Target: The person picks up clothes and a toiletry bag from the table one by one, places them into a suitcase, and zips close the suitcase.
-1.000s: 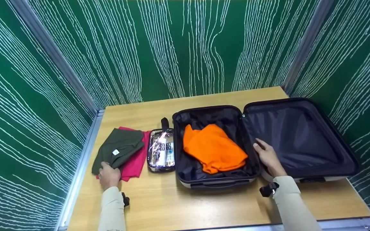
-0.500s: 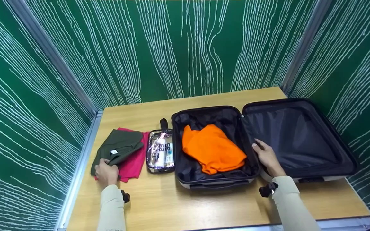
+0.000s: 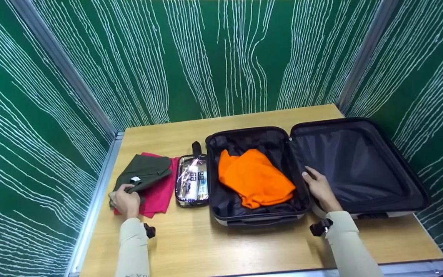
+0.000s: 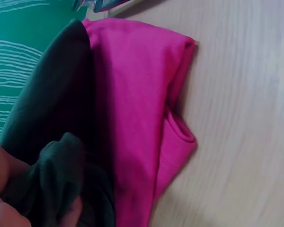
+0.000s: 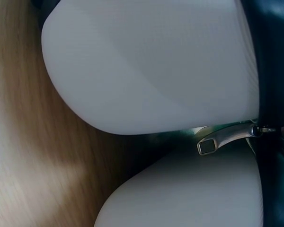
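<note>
My left hand [image 3: 126, 202] pinches the near edge of a folded dark green garment [image 3: 140, 173] with a white label. In the left wrist view, a bunched fold of the green cloth [image 4: 61, 170] is between thumb and fingers. Under it lies a folded pink garment [image 3: 160, 196], flat on the table. My right hand [image 3: 318, 189] rests with relaxed fingers at the hinge side of an open suitcase [image 3: 260, 219], between its base and its lid [image 3: 360, 165]. Crumpled orange cloth [image 3: 254, 177] lies inside the base. The right wrist view shows the white shell [image 5: 151, 66] and a zipper pull [image 5: 222, 139].
A clear zip pouch [image 3: 192, 181] with a black strap stands between the garments and the suitcase, close against the suitcase's left side. Green walls [image 3: 240, 57] with white lines enclose the wooden table [image 3: 252, 250] at the back and sides.
The left hand has curled into the dark green garment's near edge and lifted it, folding it back a little. The right hand, suitcase and orange cloth stay put.
</note>
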Tool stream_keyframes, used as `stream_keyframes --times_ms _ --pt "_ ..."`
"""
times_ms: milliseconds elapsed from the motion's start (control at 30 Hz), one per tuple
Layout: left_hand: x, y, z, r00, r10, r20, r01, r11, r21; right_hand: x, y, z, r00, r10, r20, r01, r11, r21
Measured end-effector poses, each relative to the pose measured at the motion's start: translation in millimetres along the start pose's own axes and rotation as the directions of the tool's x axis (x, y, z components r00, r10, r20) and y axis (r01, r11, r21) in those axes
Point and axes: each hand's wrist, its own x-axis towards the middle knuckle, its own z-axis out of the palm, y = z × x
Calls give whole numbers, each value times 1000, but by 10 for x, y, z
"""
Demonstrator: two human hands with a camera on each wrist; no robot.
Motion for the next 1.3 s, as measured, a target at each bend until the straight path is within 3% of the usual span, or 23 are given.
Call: stream_keyframes --times_ms 167,300,500,800,1100,1300 --pt "16 23 5 996 83 -19 -83 997 -7 6 7 1 1000 -5 -6 5 1000 -4" --pt "20 31 -6 996 90 10 -90 996 9 7 13 -2 1000 -8 -3 8 1000 3" --pt "31 29 -21 997 67 25 -67 998 -8 -7 3 -3 1000 -16 16 16 1000 17" --pt "83 62 -27 998 42 -45 -45 995 -88 -13 -6 -9 1000 -8 6 8 1000 18" --pt "161 189 -100 995 -26 -92 10 985 -173 -18 -8 -7 1000 -8 11 8 1000 15" --pt "204 286 -159 990 2 -143 -33 975 -218 -13 -14 -1 1000 -16 9 16 1000 23"
